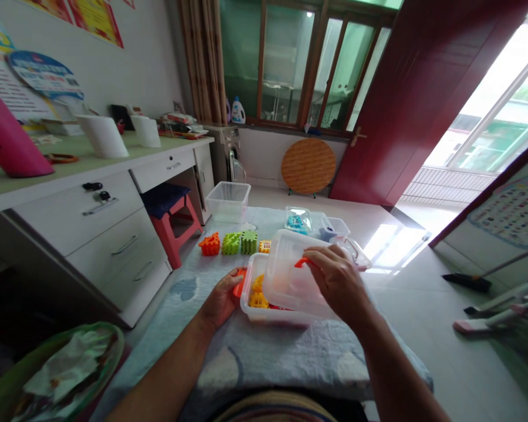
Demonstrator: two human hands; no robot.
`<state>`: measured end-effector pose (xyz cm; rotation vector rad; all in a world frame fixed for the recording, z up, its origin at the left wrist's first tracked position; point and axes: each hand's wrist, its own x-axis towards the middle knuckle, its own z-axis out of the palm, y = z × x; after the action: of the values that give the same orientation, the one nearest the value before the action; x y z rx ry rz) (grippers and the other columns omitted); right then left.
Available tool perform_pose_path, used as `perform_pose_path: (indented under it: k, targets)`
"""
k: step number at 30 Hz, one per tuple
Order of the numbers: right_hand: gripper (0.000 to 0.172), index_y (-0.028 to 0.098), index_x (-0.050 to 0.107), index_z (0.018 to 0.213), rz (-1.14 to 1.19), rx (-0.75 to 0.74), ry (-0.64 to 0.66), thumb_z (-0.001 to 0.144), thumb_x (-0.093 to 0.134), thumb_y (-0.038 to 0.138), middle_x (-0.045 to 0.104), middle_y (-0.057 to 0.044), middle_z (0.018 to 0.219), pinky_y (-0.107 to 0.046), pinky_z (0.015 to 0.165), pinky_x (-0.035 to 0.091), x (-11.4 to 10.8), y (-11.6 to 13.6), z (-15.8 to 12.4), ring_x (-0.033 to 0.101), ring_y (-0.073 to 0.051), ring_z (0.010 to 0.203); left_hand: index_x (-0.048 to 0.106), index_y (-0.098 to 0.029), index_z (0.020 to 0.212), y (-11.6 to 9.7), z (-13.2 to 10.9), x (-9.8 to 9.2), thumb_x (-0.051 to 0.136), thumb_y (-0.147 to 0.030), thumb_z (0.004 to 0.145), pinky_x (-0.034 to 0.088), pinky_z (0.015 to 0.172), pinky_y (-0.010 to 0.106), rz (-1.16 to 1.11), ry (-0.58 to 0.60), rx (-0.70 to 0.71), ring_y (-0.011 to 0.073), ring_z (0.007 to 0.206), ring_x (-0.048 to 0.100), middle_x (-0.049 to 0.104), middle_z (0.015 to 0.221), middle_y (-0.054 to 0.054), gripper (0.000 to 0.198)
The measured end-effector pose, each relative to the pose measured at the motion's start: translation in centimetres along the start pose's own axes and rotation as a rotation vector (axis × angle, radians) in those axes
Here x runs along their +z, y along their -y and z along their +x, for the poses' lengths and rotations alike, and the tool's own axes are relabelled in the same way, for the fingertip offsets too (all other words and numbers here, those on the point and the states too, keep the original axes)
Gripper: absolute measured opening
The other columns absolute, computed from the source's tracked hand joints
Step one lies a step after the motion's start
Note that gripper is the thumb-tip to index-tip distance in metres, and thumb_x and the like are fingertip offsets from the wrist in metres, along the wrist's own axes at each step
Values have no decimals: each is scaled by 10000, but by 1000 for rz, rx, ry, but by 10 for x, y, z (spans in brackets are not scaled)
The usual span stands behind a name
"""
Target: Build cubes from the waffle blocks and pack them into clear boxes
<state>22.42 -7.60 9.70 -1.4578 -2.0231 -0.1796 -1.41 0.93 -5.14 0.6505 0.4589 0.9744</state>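
A clear plastic box with yellow and orange toy blocks inside sits on a pale blue blanket in front of me. My right hand grips the box's translucent lid by its orange clip, holding it tilted over the box. My left hand rests against the box's left end, fingers curled on the orange side clip.
Orange, green and yellow block clusters lie in a row beyond the box. Empty clear tubs and a small box of blue pieces stand farther back. A desk with drawers and a pink stool are to the left.
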Motion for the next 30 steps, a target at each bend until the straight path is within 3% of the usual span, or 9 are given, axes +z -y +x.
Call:
perform_pose_path:
  k: [7, 12, 19, 24, 30]
  targets:
    - [219, 224, 681, 882, -70, 16, 257, 961, 478, 223, 712, -26, 878, -271, 729, 407, 50, 14, 15, 541, -181, 843, 626, -131, 1058, 2, 1, -1, 638, -244, 813, 538, 741, 307, -20, 55, -8, 223, 845, 692, 722, 978, 103, 270]
    - [197, 225, 667, 827, -99, 10, 359, 943, 508, 211, 708, -12, 854, -266, 695, 377, 60, 15, 11, 535, -175, 814, 623, -138, 1060, 3, 0, -2, 663, -253, 796, 535, 756, 313, -29, 50, 11, 221, 840, 694, 722, 981, 98, 290]
    - [187, 224, 670, 881, -31, -2, 370, 952, 497, 220, 715, -9, 923, -278, 790, 390, 57, 14, 6, 548, -172, 853, 620, -147, 1056, 0, -3, 2, 716, -245, 747, 536, 737, 290, -11, 50, 0, 213, 843, 695, 724, 986, 90, 338]
    - [168, 226, 659, 972, -8, -25, 338, 959, 501, 281, 699, -21, 1018, -316, 855, 395, 58, 16, 0, 550, -184, 912, 653, -119, 1014, -3, -3, 3, 587, -332, 865, 546, 800, 335, -57, -51, -44, 235, 879, 700, 736, 949, 104, 269]
    - [180, 224, 650, 961, -40, -7, 313, 966, 472, 254, 673, -34, 988, -335, 864, 409, 59, 18, 1, 533, -194, 940, 679, -107, 1014, -7, -4, 6, 534, -226, 884, 543, 833, 329, -30, -93, -74, 236, 920, 699, 738, 991, 106, 228]
